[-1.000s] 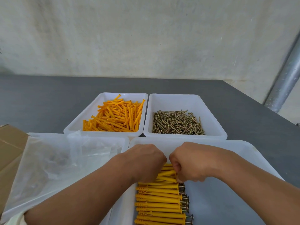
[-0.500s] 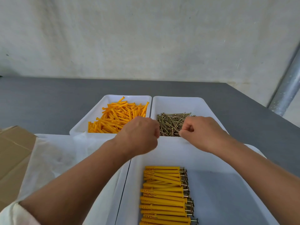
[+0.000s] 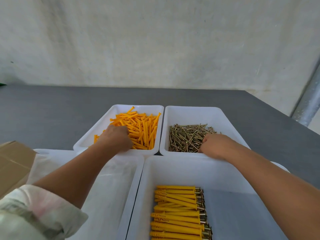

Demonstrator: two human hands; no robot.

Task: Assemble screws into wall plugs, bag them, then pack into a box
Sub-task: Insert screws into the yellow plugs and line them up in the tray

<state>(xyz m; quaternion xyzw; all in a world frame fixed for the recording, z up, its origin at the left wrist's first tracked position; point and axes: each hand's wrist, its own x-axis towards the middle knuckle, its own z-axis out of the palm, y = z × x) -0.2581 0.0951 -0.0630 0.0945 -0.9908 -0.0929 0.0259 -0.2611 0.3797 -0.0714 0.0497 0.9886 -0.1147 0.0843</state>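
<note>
Loose orange wall plugs [image 3: 145, 129] fill the far left white tray [image 3: 138, 106]. My left hand [image 3: 116, 138] is down in that pile, fingers curled and fingertips hidden. Brass screws [image 3: 187, 137] lie heaped in the far right white tray [image 3: 194, 111]. My right hand [image 3: 216, 146] reaches into its right side with curled fingers touching the screws; whether it holds one is not visible. In the near right tray [image 3: 190, 168], several assembled plugs with screws [image 3: 178, 213] lie in a neat row.
A near left white tray [image 3: 112, 187] holds clear plastic bags, partly under my left forearm. A brown cardboard box [image 3: 13, 163] sits at the left edge. All stand on a grey table [image 3: 52, 115] against a pale wall. A metal pipe [image 3: 310, 104] rises at far right.
Both hands left the row of assembled plugs in the near tray and moved forward, the left into the orange plugs, the right into the screws.
</note>
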